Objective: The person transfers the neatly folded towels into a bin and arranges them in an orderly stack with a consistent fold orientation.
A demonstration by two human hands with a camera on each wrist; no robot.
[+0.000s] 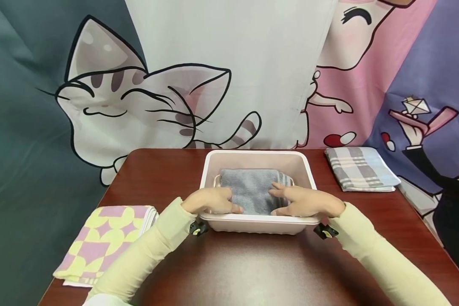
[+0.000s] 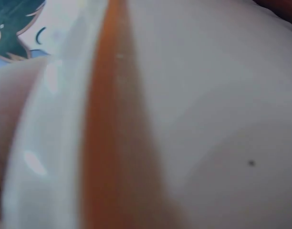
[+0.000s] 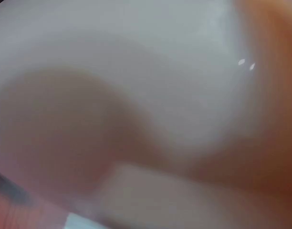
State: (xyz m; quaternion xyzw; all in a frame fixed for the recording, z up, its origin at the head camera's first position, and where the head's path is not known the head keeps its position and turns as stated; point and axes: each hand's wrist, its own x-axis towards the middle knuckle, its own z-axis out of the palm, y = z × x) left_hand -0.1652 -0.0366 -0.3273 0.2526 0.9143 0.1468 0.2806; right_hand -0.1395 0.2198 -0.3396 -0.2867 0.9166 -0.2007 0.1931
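A folded grey towel lies inside a white plastic bin at mid-table in the head view. Both hands reach in over the bin's near side. My left hand rests at the towel's left edge, its thumb stretched along the near side. On the right part of the towel, my right hand lays its spread, loosely straight fingers. The bin's pale wall fills most of the left wrist view, close and blurred. A blurred, glossy white bin surface likewise fills much of the right wrist view.
A folded yellow and purple patterned cloth lies at the table's left edge. At the back right is a folded plaid cloth. The reddish-brown table backs onto a cartoon-printed curtain.
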